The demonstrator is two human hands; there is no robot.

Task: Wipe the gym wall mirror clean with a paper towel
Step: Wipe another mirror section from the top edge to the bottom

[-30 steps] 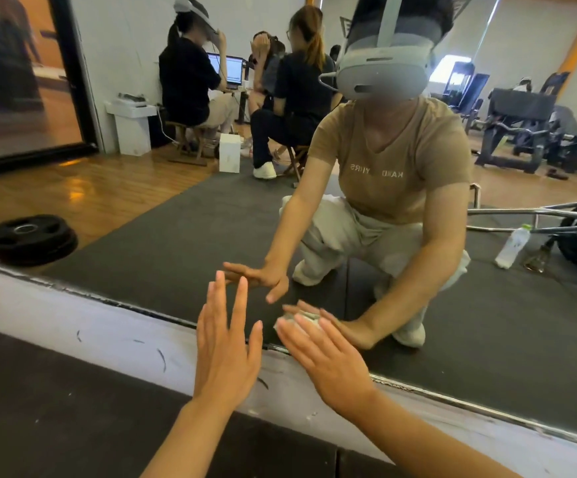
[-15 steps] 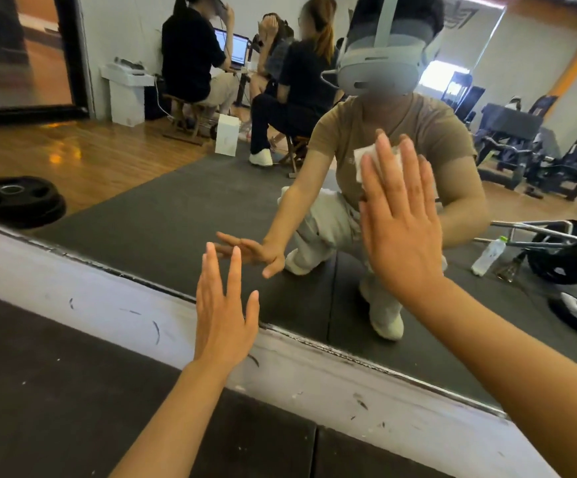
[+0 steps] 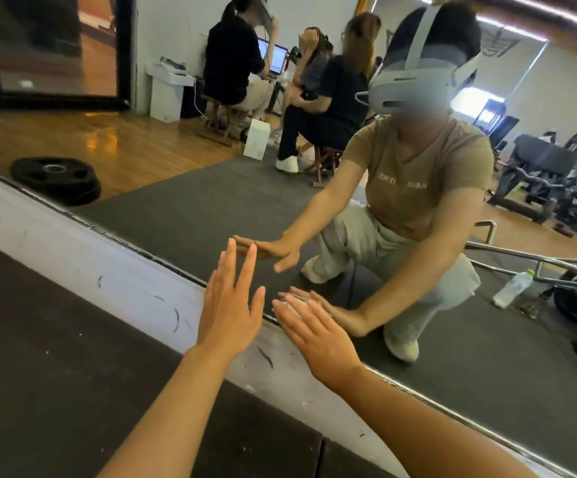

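Your right hand (image 3: 318, 336) is lying flat, fingers straight and together, pressing a crumpled white paper towel (image 3: 292, 302) against the glass at the bottom edge of the large gym wall mirror (image 3: 183, 208). Only a sliver of towel is showing past your fingertips; the rest is hiding under the palm. Nothing is curling round it, you're pinning it by pressure alone.

Your left hand (image 3: 230, 305) is open too, fingers spread and straight, holding nothing. Its fingertips are sitting at the glass just above the bottom edge, beside the right hand; I can't tell whether they're actually touching.

Below the mirror's metal edge strip a scuffed white wall band (image 3: 90, 267) is running down to the dark rubber floor mat (image 3: 56, 391).

Progress, as a judgement: you're working the lowest strip of the mirror, near the middle of what's in view. No streaks, wet patches or clear wiped/unwiped boundary are showing on the glass, so I can't say how much is done. Reflections are looking sharp throughout. Assume the bottom edge to both sides, plus anything higher, is remaining.
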